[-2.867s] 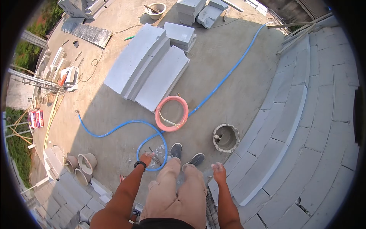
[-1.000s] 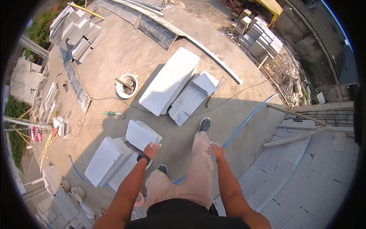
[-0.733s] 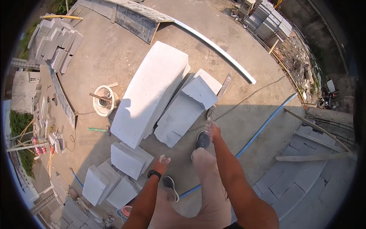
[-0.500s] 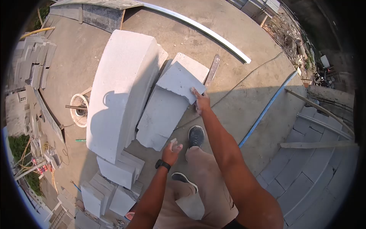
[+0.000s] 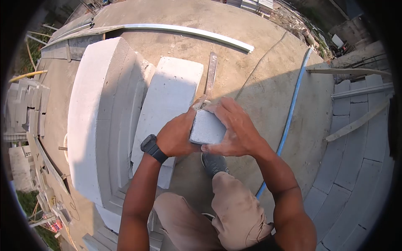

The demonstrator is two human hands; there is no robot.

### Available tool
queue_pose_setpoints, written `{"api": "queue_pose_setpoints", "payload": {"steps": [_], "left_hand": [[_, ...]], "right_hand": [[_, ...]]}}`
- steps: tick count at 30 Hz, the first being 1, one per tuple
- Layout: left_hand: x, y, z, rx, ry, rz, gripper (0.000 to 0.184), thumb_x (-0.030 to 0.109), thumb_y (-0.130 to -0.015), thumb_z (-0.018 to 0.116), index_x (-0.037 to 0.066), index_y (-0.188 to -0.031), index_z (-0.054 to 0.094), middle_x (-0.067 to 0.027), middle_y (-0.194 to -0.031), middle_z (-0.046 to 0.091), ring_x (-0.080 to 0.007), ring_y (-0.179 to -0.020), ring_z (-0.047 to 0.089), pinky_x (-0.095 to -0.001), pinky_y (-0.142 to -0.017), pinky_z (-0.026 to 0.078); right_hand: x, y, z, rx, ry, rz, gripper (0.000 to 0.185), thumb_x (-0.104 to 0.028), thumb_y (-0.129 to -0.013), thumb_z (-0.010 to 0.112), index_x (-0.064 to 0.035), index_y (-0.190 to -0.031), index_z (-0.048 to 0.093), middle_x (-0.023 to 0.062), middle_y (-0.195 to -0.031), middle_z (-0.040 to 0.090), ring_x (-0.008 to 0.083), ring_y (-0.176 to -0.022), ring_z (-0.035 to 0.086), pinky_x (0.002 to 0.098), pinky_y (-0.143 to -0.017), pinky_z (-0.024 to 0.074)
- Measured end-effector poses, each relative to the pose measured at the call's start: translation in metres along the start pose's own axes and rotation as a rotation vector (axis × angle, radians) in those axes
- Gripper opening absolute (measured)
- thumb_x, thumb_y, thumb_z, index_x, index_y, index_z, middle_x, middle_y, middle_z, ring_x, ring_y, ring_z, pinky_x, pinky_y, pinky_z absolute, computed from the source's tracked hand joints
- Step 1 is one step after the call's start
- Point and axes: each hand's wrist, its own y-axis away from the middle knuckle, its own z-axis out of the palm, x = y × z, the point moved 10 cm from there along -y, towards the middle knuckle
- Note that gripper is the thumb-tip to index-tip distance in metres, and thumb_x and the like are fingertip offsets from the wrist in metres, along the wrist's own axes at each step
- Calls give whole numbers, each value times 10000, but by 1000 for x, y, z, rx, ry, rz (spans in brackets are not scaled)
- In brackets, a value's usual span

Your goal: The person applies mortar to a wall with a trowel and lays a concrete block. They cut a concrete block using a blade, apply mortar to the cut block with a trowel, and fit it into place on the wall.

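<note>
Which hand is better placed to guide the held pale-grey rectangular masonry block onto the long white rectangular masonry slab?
Probably the left hand: it grips the block on the side nearest the slab, while the right hand holds the opposite side, farther from the slab.

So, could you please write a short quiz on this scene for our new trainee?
1. True or false: the bare left hand and bare right hand both hold the pale grey squared block.
2. Which wrist wears the black watch? A) left B) right C) neither
3. Fill in: in the picture, the long blue hose lies to the ____ of the block.

Key: 1. True; 2. A; 3. right
</note>
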Motion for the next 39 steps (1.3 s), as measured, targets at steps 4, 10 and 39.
{"api": "queue_pose_setpoints", "payload": {"steps": [4, 10, 39], "left_hand": [[-17, 41, 33, 135, 118, -80, 815, 311, -596, 893, -15, -1191, 442, -220, -1039, 638, -401, -1005, 623, -439, -834, 513], [-50, 110, 72, 357, 323, -270, 770, 211, -617, 904, -1, -1196, 443, -198, -1108, 650, -323, -1040, 652, -379, -870, 516], [3, -73, 199, 117, 276, 82, 731, 119, -668, 860, 6, -1229, 405, -160, -1175, 606, -290, -1083, 607, -375, -925, 479]], "right_hand": [[69, 14, 53, -178, -795, 195, 587, -375, -722, 779, 14, -1123, 601, 139, -908, 620, 320, -846, 599, 400, -789, 484], [241, 17, 189, -118, -7, 692, 759, -463, -800, 719, 56, -1290, 460, 230, -1077, 658, 396, -1038, 631, 438, -869, 503], [183, 345, 138, 659, -392, 1101, 470, -384, -885, 668, -55, -1189, 527, 212, -850, 678, 401, -814, 669, 453, -696, 509]]}}
